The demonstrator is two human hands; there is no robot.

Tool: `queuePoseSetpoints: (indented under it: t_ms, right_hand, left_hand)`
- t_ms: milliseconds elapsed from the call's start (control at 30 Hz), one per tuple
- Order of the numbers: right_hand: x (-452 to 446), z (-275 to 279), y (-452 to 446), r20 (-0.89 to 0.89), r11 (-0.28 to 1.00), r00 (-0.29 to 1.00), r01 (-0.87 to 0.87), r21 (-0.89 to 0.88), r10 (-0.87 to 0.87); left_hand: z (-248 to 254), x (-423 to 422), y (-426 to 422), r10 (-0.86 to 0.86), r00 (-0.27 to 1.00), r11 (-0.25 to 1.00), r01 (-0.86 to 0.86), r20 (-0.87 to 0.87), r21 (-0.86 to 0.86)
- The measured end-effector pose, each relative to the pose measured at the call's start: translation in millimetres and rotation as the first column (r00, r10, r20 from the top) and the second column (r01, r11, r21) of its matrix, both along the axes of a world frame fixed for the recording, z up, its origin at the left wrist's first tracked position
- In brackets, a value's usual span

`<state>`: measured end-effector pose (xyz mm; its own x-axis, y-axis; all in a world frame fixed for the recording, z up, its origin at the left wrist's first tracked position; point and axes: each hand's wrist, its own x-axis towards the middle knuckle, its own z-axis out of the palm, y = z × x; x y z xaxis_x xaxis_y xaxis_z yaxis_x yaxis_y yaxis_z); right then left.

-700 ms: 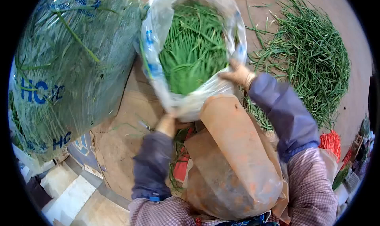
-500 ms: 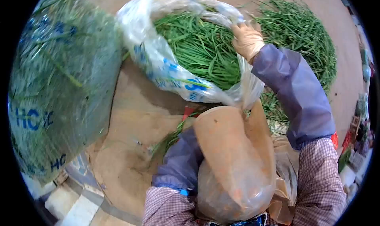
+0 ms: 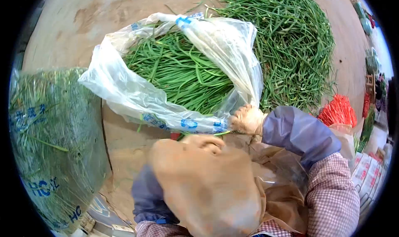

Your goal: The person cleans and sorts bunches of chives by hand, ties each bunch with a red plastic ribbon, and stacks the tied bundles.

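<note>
A clear plastic bag [image 3: 124, 87] with blue print lies wide open on the floor, and long green leafy stalks [image 3: 187, 73] fill its mouth. My right hand [image 3: 248, 120], in a pale glove, is closed on the bag's near right rim. Curled fingers of my left hand [image 3: 204, 142] show just below the near rim, at the top of a raised, blurred brown sheet [image 3: 208, 183] that looks like an apron. That sheet hides the rest of this hand, and what it grips cannot be made out.
At left stands a full printed plastic bag [image 3: 58, 145] of green stalks. Beyond my right hand, a large heap of loose stalks [image 3: 291, 50] lies on the floor [image 3: 99, 12]. A bundle of red strands [image 3: 338, 111] and white printed boxes [image 3: 370, 174] are at right.
My right hand has moved from the bag's far right rim to its near right rim. The bag's right side now folds inward. Fingers of my left hand have come into sight; the view has shifted.
</note>
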<state>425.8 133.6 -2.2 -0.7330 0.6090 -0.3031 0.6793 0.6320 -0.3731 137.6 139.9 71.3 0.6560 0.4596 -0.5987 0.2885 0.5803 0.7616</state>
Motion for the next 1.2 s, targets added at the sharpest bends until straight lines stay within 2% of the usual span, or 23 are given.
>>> queuePoseSetpoints:
  t_ms: [33,100,133,167,200,267,333,367,400,467,533,567,600,667,767,800,833,867,933,967,1033,1133,1200]
  right_hand:
    - [12.0,4.7,0.5,0.012,0.998,0.998,0.058,0.025,-0.058]
    - [21.7,15.8,26.4,0.118,0.944,0.952,0.299,-0.139,-0.284]
    - [28.1,7.8,38.1,0.107,0.873,0.887,0.461,-0.16,-0.449]
    - [34.4,9.7,52.5,0.039,0.802,0.808,0.588,-0.104,-0.588]
    - [42.9,12.7,62.4,-0.026,0.707,0.707,0.704,-0.066,-0.707]
    - [56.6,-5.6,95.3,-0.363,0.625,0.594,0.78,0.039,-0.718]
    - [60.6,0.2,115.2,-0.457,0.419,0.305,0.892,-0.169,-0.835]
    - [60.5,29.5,135.0,-0.06,0.061,0.03,0.781,-0.622,-0.998]
    - [64.6,12.2,144.6,0.017,-0.046,-0.05,0.674,-0.737,-0.999]
    - [64.6,-25.5,157.4,-0.302,0.214,0.04,0.791,-0.573,-0.953]
    - [68.2,-58.7,178.9,-0.203,0.174,0.09,0.879,-0.444,-0.975]
    - [65.5,-65.9,187.7,-0.27,0.202,0.066,0.834,-0.514,-0.961]
    - [78.3,-64.9,185.6,0.015,-0.074,-0.095,0.658,-0.749,-0.995]
    - [85.3,-68.8,183.7,0.12,-0.207,-0.237,0.387,-0.898,-0.964]
    - [86.5,-53.4,152.4,-0.014,-0.081,-0.303,0.299,-0.951,-0.953]
    - [90.6,-61.6,138.4,-0.067,0.013,-0.291,0.182,-0.983,-0.954]
    - [86.9,-55.2,122.0,-0.052,0.008,-0.239,0.179,-0.984,-0.97]
    - [71.9,-47.7,106.2,-0.112,0.039,-0.282,0.251,-0.967,-0.953]
    - [58.8,-39.9,92.0,-0.228,0.109,-0.171,0.521,-0.846,-0.959]
    - [56.7,-44.7,90.3,-0.249,0.114,-0.198,0.519,-0.847,-0.948]
    - [54.5,-53.3,89.8,-0.275,0.105,-0.247,0.538,-0.836,-0.929]
    - [59.3,-52.2,92.0,-0.26,0.108,-0.217,0.534,-0.839,-0.941]
    - [59.1,-70.8,95.1,-0.266,0.057,-0.204,0.684,-0.727,-0.942]
  left_hand:
    - [13.1,-1.0,12.7,-0.015,1.0,1.0,0.015,0.006,-0.019]
    - [57.6,28.8,29.4,0.467,0.839,0.864,-0.366,-0.28,0.346]
    - [35.1,29.6,42.4,0.318,0.92,0.735,-0.088,-0.228,0.673]
    - [12.7,30.4,55.3,0.247,0.944,0.388,0.112,-0.22,0.915]
    - [1.7,38.8,67.1,0.162,0.924,0.222,0.308,-0.347,0.925]
    - [-23.3,41.0,58.9,-0.028,0.713,0.343,0.665,-0.701,0.663]
    - [-23.0,54.2,49.1,-0.172,0.507,0.45,0.803,-0.845,0.39]
    - [-20.1,56.8,41.5,-0.204,0.488,0.536,0.781,-0.849,0.32]
    - [-18.1,59.2,32.4,-0.194,0.532,0.638,0.706,-0.824,0.306]
    - [-19.2,63.1,17.6,-0.04,0.737,0.857,0.373,-0.675,0.356]
    - [-16.4,68.0,12.8,0.174,0.846,0.948,-0.006,-0.504,0.318]
    - [-14.6,70.6,13.5,0.294,0.854,0.945,-0.194,-0.428,0.263]
    - [-10.8,73.2,15.6,0.39,0.838,0.919,-0.329,-0.38,0.218]
    - [-7.9,75.6,30.2,0.521,0.787,0.844,-0.416,-0.332,0.339]
    - [3.1,94.0,87.8,0.604,0.785,0.519,-0.257,-0.137,0.815]
    - [-7.5,89.0,110.1,0.373,0.916,0.332,0.018,-0.149,0.943]
    - [-4.4,105.7,127.8,0.252,0.911,0.241,0.268,-0.327,0.933]
    - [-0.8,122.4,144.2,0.15,0.847,0.116,0.497,-0.509,0.86]
    - [-28.8,147.6,160.4,0.095,0.807,0.057,0.58,-0.583,0.812]
    - [-42.8,155.2,166.6,0.113,0.776,0.031,0.622,-0.621,0.783]
    - [-54.6,159.7,167.1,0.124,0.755,0.124,0.633,-0.645,0.764]
    - [-56.3,155.5,149.2,0.198,0.766,0.179,0.586,-0.612,0.791]
    - [-61.2,160.4,136.6,0.257,0.745,0.224,0.574,-0.616,0.788]
